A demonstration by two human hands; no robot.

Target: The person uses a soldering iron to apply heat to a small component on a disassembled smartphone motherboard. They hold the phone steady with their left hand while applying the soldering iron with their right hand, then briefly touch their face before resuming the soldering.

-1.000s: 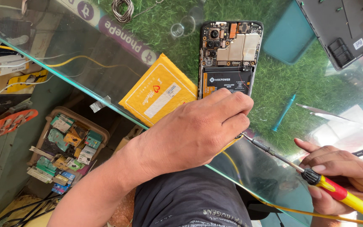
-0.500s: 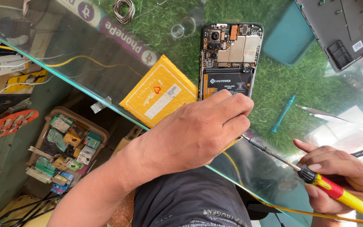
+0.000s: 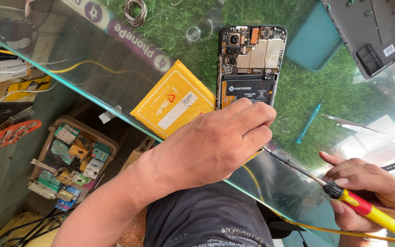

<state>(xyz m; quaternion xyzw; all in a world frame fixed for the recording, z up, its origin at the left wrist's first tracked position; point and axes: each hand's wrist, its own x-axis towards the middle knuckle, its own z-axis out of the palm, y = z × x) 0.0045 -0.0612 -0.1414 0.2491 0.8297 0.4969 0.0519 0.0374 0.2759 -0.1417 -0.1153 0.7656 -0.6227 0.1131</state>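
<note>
The left hand (image 3: 216, 146) lies clenched over the lower half of the phone (image 3: 251, 64), fingers curled down on it and pinning it to the glass table (image 3: 92, 59); the right hand (image 3: 371, 192) grasps a screwdriver (image 3: 339, 190) by its red and yellow handle, the thin metal shaft slanting up and left until its tip disappears under the left hand's fingers, so the contact point cannot be seen.

The glass table fills most of the view, its near edge running diagonally from upper left to lower right, with green artificial grass (image 3: 307, 91) showing beneath the pane. At the upper right corner lies a dark grey back cover (image 3: 371, 32), beside a teal panel (image 3: 314, 41). The phone lies face down near the middle, its back removed, with the cameras, metal shielding and black battery exposed above the left hand. A yellow padded envelope (image 3: 172, 105) lies just left of the phone, touching the table edge. Below the glass at lower left stands a tray (image 3: 72, 160) full of small parts. A teal pry tool (image 3: 308, 122) lies right of the phone, tweezers (image 3: 348, 123) further right, and a wire coil (image 3: 135, 11) at the top.
</note>
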